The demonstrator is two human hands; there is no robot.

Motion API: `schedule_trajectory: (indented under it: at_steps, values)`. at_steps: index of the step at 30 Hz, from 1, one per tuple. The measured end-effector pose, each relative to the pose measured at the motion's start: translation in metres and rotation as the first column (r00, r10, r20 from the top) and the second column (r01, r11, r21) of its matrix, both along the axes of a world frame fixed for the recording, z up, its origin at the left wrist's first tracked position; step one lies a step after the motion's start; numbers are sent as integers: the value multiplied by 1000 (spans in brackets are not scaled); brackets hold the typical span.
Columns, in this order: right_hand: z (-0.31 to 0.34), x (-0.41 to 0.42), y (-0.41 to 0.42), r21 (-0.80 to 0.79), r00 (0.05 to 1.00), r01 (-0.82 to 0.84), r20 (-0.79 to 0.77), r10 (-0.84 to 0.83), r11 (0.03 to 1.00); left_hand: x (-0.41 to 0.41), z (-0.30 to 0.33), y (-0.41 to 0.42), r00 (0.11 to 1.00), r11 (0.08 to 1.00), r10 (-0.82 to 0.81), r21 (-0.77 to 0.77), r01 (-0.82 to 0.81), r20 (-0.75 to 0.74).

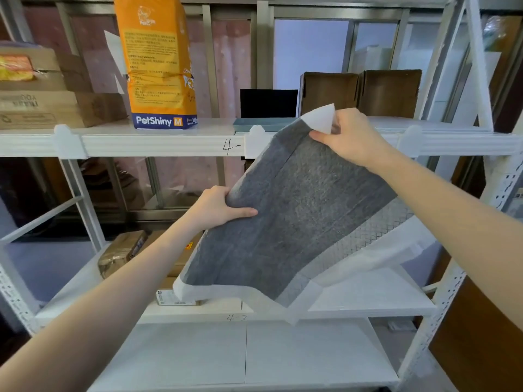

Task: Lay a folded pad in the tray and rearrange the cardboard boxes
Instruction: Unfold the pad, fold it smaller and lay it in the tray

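A grey pad (pixel 297 210) with white edges hangs spread out in front of the shelving, partly unfolded. My left hand (pixel 218 206) grips its left edge. My right hand (pixel 351 137) pinches its upper white corner, level with the upper shelf. A shallow blue-grey tray (pixel 254 123) lies on the upper shelf behind the pad's top, partly hidden by it. Two open brown cardboard boxes (pixel 329 91) (pixel 390 91) stand on that shelf at the right. More cardboard boxes (pixel 42 106) are stacked at the far left.
An orange PetShiny pad bag (pixel 158 60) stands upright left of the tray. A black panel (pixel 268 103) stands behind the tray. The white shelf rail (pixel 158 144) runs across. Wrapped parcels (pixel 124 250) sit on the lower shelf behind the pad.
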State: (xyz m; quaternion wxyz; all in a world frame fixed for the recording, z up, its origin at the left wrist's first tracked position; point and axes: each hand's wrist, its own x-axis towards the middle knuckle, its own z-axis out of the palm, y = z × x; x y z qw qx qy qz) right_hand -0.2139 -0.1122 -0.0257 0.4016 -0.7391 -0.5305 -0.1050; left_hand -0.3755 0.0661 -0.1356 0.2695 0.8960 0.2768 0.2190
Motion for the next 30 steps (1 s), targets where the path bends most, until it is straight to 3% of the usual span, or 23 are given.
schedule_trajectory:
  at_steps: [4,11,14,16,21,30]
  values:
    - [2,19,-7,-87,997,77,9,-76,993,0,2,9,999,999,23,22,-23,27]
    - [-7,23,-12,-219,1000,11,26,-6,976,-4,29,14,982,994,-70,71,83,-174]
    - [-11,12,-8,-292,974,66,228,3,954,-3,38,11,961,987,-126,66,147,-246]
    - [-15,-2,-5,-360,958,45,280,62,932,-1,44,6,943,978,-167,72,195,-287]
    - [-36,-35,13,-529,950,-86,213,230,844,3,58,-9,923,949,-248,116,292,-296]
    - [-40,-24,24,-562,962,-41,202,185,826,-3,67,-14,887,912,-240,222,345,-395]
